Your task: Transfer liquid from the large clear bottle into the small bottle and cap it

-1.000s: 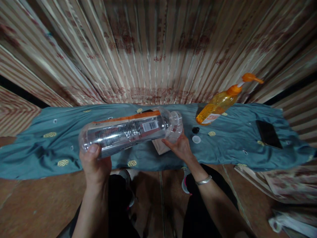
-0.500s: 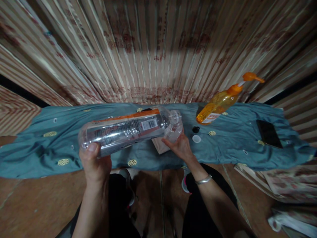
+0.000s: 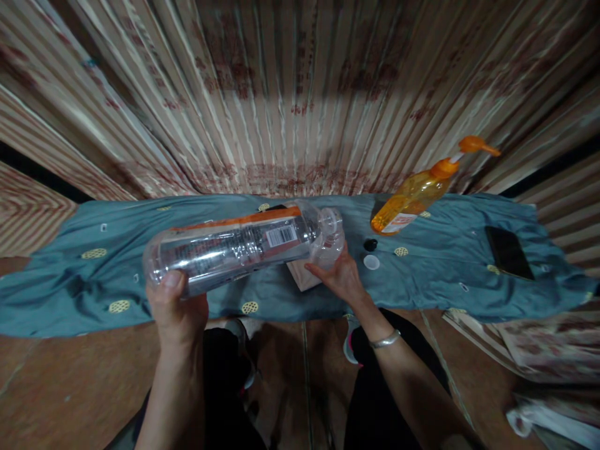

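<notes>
My left hand [image 3: 178, 309] is closed around the base of a large clear plastic bottle [image 3: 234, 247] with an orange-edged label and a barcode. The bottle lies nearly level above the cloth, its neck tilted slightly up to the right. My right hand [image 3: 342, 275], with a silver bangle at the wrist, grips a smaller clear container [image 3: 328, 247], whose opening is at the large bottle's mouth. Whether the two rims touch I cannot tell. Just right of that hand lie a black cap [image 3: 370, 244] and a white cap [image 3: 372, 262].
An orange pump bottle [image 3: 412, 199] with yellow liquid stands at the back right. A dark flat phone-like object [image 3: 509, 252] lies farther right on the teal cloth [image 3: 450, 269]. Under the large bottle sits a pale flat object [image 3: 304, 276]. Patterned curtains [image 3: 300, 125] hang behind.
The left hand and the bottle's base have shifted very slightly left. The right hand and small container stay almost where they were.
</notes>
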Tool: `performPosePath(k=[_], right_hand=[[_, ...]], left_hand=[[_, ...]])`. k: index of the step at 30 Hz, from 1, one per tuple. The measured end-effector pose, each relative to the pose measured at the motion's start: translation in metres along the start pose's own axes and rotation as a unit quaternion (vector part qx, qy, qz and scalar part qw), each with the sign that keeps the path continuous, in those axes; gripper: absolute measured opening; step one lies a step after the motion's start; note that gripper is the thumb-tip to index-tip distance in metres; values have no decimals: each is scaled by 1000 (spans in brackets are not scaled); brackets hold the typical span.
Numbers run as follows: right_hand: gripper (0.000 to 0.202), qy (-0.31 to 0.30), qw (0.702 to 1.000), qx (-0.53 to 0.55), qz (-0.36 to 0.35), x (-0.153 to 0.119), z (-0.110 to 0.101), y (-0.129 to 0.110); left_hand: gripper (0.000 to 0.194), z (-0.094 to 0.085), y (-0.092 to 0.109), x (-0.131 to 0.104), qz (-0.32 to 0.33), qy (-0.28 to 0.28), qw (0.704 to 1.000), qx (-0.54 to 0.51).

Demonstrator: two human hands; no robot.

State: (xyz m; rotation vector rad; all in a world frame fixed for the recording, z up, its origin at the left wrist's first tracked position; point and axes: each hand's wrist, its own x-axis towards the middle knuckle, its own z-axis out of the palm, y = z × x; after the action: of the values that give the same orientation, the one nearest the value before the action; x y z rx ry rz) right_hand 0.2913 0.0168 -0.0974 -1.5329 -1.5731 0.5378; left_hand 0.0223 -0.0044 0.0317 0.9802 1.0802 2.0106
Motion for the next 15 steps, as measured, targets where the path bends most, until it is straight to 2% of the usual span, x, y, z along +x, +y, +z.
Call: performPosePath(k=[9, 15], right_hand=[[108, 0, 1000, 11, 2, 1, -1, -1], [111, -5, 1000, 16, -9, 0, -1, 0]], left_hand=[[67, 1, 3, -1, 16, -8, 1000, 16], [71, 3, 4, 0, 16, 2, 1000, -1]])
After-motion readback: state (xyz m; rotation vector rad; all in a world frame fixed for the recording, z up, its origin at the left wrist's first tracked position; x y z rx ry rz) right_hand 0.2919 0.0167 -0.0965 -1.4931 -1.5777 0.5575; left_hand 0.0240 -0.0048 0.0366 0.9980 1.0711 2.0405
